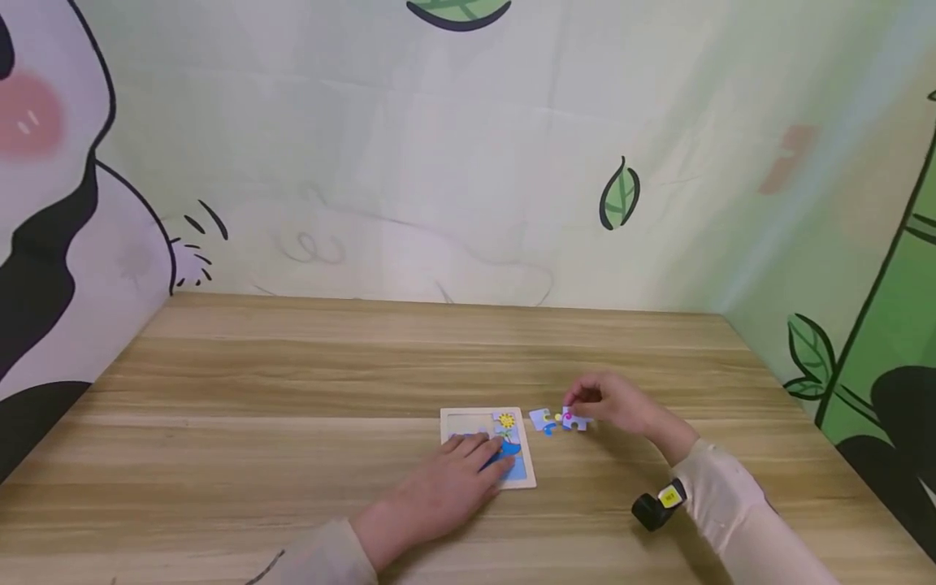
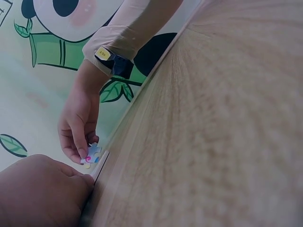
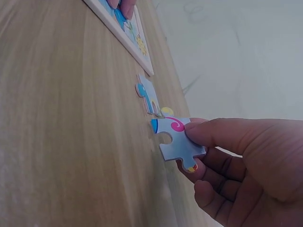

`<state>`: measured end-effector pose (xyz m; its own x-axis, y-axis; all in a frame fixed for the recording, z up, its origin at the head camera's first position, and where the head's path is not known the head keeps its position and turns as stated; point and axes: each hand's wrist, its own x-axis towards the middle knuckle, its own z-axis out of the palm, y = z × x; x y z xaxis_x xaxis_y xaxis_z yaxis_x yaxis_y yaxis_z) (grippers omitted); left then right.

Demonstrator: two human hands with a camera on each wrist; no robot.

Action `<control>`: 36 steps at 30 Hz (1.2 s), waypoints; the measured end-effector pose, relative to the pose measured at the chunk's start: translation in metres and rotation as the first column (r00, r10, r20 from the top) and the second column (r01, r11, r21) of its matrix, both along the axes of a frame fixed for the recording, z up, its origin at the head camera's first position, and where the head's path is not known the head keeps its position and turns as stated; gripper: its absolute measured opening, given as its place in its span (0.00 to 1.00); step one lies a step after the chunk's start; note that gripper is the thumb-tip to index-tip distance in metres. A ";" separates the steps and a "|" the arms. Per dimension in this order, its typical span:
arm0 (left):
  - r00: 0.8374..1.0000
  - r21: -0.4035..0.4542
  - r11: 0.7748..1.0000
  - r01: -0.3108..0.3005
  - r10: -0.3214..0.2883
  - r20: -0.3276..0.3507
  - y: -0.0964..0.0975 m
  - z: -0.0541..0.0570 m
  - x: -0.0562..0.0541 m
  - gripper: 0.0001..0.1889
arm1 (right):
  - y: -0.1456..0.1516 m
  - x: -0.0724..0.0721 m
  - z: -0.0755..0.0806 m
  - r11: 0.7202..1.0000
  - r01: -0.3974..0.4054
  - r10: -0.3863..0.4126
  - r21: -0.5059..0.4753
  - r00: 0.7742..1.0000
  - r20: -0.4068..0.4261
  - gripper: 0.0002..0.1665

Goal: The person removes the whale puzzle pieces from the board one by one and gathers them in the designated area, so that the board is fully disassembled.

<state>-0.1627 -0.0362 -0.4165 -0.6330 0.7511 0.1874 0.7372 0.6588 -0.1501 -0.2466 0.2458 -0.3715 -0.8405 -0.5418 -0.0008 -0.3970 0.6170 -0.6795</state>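
My right hand pinches a jigsaw piece between thumb and fingers, just above the table. The piece is pale blue with a pink swirl, and yellow shows at its edge. Beside it, a second jigsaw piece, pale and bright blue, lies on the wood. My left hand rests on the wooden puzzle tray, its extended fingers covering much of the picture. Fitted pieces with a yellow sun and blue areas show along the tray's right side. A bare patch of tray floor is visible at the upper left.
The wood-grain table meets a pale wall at its far edge. A painted panda and leaves decorate the wall. A black strap device with a yellow label sits at my right wrist.
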 end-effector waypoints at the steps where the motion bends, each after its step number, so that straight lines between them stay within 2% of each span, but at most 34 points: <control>1: 1.000 -0.001 1.000 -0.002 0.002 0.005 0.000 0.000 0.000 0.21 | -0.001 -0.001 -0.001 1.000 -0.001 0.001 0.006 1.000 0.005 0.06; 9: 1.000 0.016 1.000 0.001 -0.001 0.012 -0.001 0.001 0.002 0.21 | -0.003 -0.010 -0.008 0.998 0.017 -0.017 0.065 1.000 0.000 0.05; 21: 1.000 0.031 0.999 -0.011 0.010 0.011 -0.001 0.000 0.001 0.20 | -0.009 -0.011 -0.013 0.987 0.093 -0.086 0.133 0.995 -0.059 0.04; 31: 1.000 0.035 0.999 -0.011 0.010 0.030 -0.001 0.000 0.001 0.20 | -0.012 -0.007 -0.012 0.983 0.119 -0.107 0.140 0.990 -0.088 0.05; 36: 1.000 0.046 0.999 -0.011 0.010 0.023 -0.001 -0.001 0.002 0.20 | -0.014 -0.006 -0.013 0.981 0.136 -0.118 0.135 0.984 -0.133 0.05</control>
<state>-0.1611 -0.0374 -0.4174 -0.6450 0.7354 0.2075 0.7333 0.6721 -0.1028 -0.2525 0.2314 -0.3843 -0.9007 -0.4327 0.0379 -0.3851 0.7551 -0.5306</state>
